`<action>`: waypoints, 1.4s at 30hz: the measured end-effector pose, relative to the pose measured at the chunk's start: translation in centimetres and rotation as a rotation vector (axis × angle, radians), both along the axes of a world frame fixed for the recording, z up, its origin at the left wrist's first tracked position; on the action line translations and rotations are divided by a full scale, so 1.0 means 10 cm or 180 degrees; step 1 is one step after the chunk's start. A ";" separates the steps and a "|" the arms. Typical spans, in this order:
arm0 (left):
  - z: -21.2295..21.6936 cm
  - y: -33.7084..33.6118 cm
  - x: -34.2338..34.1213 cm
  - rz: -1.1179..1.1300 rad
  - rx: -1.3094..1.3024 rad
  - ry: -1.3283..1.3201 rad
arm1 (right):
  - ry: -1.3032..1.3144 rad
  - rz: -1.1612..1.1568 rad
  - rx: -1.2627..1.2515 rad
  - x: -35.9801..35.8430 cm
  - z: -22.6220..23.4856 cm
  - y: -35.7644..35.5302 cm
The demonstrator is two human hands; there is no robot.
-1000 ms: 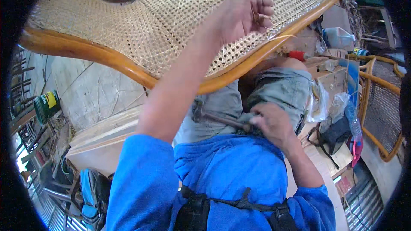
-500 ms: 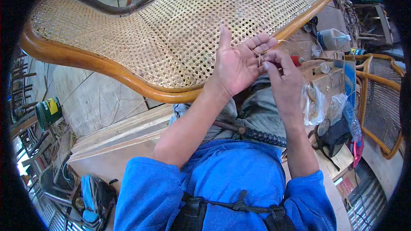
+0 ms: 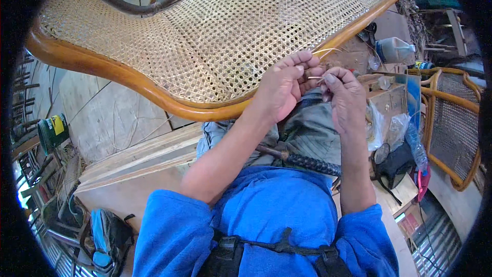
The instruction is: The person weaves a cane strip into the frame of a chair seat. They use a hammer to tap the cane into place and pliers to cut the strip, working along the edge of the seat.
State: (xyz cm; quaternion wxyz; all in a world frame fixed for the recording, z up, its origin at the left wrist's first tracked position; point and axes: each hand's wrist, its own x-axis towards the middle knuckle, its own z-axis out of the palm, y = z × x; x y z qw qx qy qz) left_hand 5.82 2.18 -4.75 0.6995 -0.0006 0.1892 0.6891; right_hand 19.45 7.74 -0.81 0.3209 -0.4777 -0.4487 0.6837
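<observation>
My left hand (image 3: 283, 83), palm turned up, has its fingers curled round a thin pale cane strand (image 3: 327, 50), whose loose end arcs out past the fingertips. My right hand (image 3: 345, 92) pinches thumb against fingers on a short strand end (image 3: 316, 77) that reaches toward the left fingers. Whether both ends belong to one strand I cannot tell. Just beyond my hands lies a woven cane panel (image 3: 225, 36) with open holes, set in a glossy orange-brown curved frame (image 3: 118, 78). Both hands are at the near edge of that frame, above my lap.
A dark rod with a braided grip (image 3: 312, 163) lies across my lap. At right are a wooden box (image 3: 392, 101), clear plastic bags (image 3: 397, 127), a white jug (image 3: 394, 49) and another cane-panelled frame (image 3: 453, 123). Stacked boards (image 3: 138, 158), a green can (image 3: 53, 132) and a backpack (image 3: 110, 238) are left.
The fingers of my left hand have curled in from a flat, spread palm. My right hand has drawn slightly down and right, with a strand end now showing between the hands.
</observation>
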 end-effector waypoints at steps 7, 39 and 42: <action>0.14 -0.09 0.28 0.0177 0.0112 0.1303 | 0.0525 -0.0487 -0.0463 0.01 -0.03 -0.12; 0.08 0.49 -0.67 -0.1725 0.0527 0.5846 | -0.0694 0.0676 0.0737 -0.03 0.03 -0.15; -0.01 0.60 -0.71 -0.2225 0.0950 0.5593 | -0.0980 0.0968 0.1071 -0.19 -0.07 -0.17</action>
